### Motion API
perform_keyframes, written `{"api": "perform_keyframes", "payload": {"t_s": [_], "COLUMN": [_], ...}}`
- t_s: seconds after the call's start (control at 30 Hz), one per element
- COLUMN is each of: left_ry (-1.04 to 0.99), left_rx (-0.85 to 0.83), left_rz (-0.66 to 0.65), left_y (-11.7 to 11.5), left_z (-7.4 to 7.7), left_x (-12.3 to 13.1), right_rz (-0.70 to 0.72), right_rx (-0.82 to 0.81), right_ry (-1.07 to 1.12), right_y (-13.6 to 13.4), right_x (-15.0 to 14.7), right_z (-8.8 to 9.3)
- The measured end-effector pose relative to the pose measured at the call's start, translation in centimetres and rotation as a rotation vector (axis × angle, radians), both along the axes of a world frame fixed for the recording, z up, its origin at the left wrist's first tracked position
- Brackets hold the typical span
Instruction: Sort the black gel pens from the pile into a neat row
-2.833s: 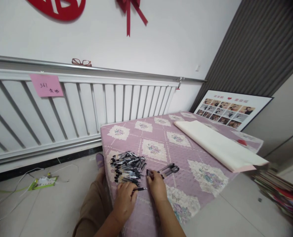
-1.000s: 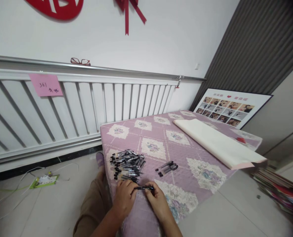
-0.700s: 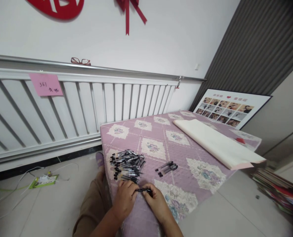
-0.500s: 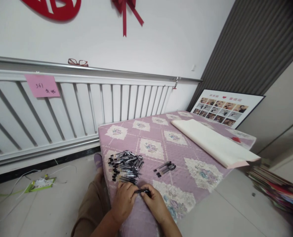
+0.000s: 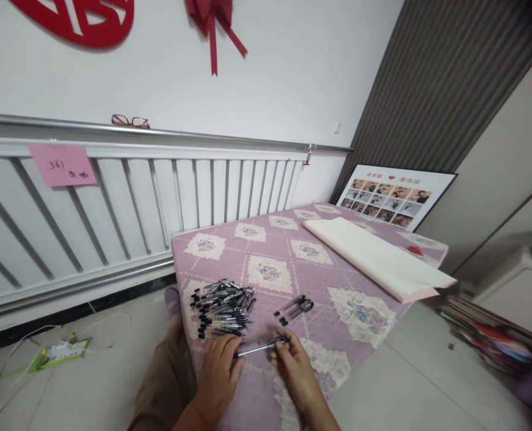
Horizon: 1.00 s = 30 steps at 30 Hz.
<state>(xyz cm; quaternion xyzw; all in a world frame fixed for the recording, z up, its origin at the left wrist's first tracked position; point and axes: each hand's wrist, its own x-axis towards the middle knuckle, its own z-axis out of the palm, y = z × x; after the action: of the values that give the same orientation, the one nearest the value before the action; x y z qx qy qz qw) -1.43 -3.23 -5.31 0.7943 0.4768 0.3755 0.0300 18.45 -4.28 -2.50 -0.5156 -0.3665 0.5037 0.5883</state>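
Note:
Both my hands hold one black-capped pen (image 5: pixel 261 347) just above the near edge of a table covered in a pink floral cloth (image 5: pixel 274 251). My left hand (image 5: pixel 218 374) pinches its left end, and my right hand (image 5: pixel 290 362) pinches its capped right end. Just beyond my left hand lies a large pile of pens (image 5: pixel 221 301). A small group of pens (image 5: pixel 294 309) lies to the right of that pile, past my right hand.
A folded cream sheet (image 5: pixel 376 257) lies across the table's far right. A white radiator with a pink note (image 5: pixel 62 165) and red glasses (image 5: pixel 130 121) lines the wall. A photo board (image 5: pixel 389 194) leans at the back right. Stacked papers (image 5: pixel 481 326) and a green item (image 5: pixel 59 353) are on the floor.
My hands have drawn apart along the pen, which now lies stretched between them and tilted up to the right. The camera has swung a little to the right.

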Motion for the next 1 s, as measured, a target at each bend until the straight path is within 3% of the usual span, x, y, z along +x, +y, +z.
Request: {"api": "perform_keyframes", "payload": {"t_s": [0.13, 0.27, 0.4, 0.63, 1.0], "left_ry": [-0.014, -0.033, -0.04, -0.039, -0.052], "left_rx": [-0.031, -0.095, -0.116, -0.071, -0.11], "left_rz": [0.018, -0.01, -0.033, -0.042, -0.042], "left_y": [0.1, 0.0, 0.1, 0.5, 0.5], "left_z": [-0.1, 0.4, 0.5, 0.2, 0.6], "left_x": [0.0, 0.1, 0.1, 0.1, -0.1], "right_rz": [-0.145, -0.299, -0.338, -0.243, -0.205], "right_rx": [-0.019, -0.108, -0.205, -0.39, -0.447], "right_ry": [0.016, -0.2, -0.365, -0.719, -0.83], "right_y": [0.4, 1.6, 3.4, 7.0, 9.4], "right_x": [3.8, 8.5, 11.5, 12.9, 13.7], "right_z": [0.4, 1.1, 1.6, 2.1, 2.2]}}
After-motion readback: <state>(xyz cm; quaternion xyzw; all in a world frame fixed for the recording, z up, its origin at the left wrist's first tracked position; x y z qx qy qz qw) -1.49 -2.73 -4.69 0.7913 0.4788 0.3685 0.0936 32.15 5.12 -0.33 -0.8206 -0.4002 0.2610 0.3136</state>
